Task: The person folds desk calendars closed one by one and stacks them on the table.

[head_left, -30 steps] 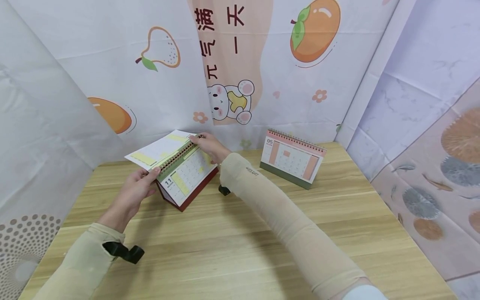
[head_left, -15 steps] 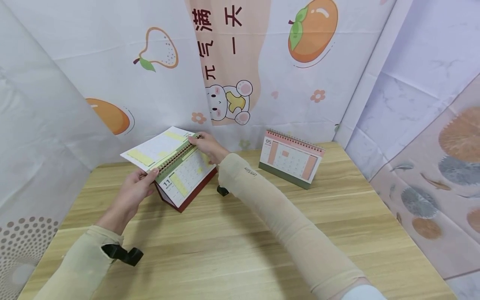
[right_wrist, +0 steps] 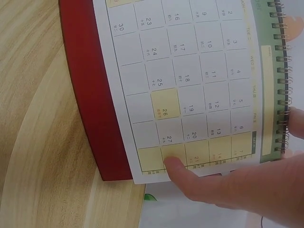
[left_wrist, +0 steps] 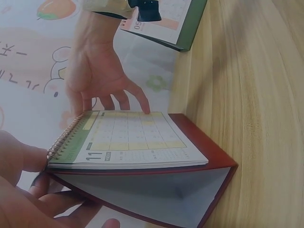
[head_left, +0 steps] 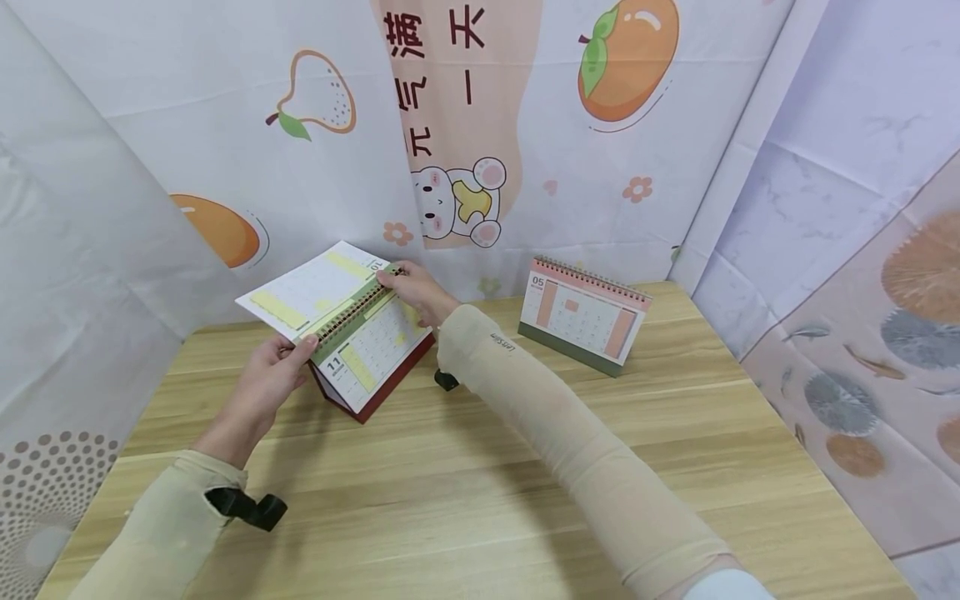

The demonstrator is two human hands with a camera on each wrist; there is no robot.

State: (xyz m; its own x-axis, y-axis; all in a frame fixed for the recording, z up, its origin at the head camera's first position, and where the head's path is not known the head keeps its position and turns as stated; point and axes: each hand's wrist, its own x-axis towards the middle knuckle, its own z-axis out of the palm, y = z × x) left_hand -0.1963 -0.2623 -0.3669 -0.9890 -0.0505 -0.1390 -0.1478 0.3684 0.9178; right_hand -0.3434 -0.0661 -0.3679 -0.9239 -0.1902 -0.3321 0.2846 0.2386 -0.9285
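A desk calendar [head_left: 375,346] with a red base and green spiral-bound header stands at the left of the table, showing month 11. Its loose page [head_left: 307,287], marked 10, tilts back behind the binding. At the near-left end of the spiral, my left hand [head_left: 270,379] pinches the calendar between thumb and fingers. My right hand [head_left: 422,293] grips the far-right end of the binding. In the right wrist view, a right-hand fingertip [right_wrist: 175,164] rests on the page's edge cells. Beneath the pages, the left wrist view shows the hollow red stand [left_wrist: 209,149].
A second desk calendar [head_left: 585,315], pink with a green base and showing 05, stands upright to the right. Printed cloth [head_left: 600,192] hangs behind the wooden table [head_left: 420,492] and along both sides.
The loose page has swung further back and lies flatter behind the spiral, with its 10 now visible. Both hands keep almost the same places on the calendar.
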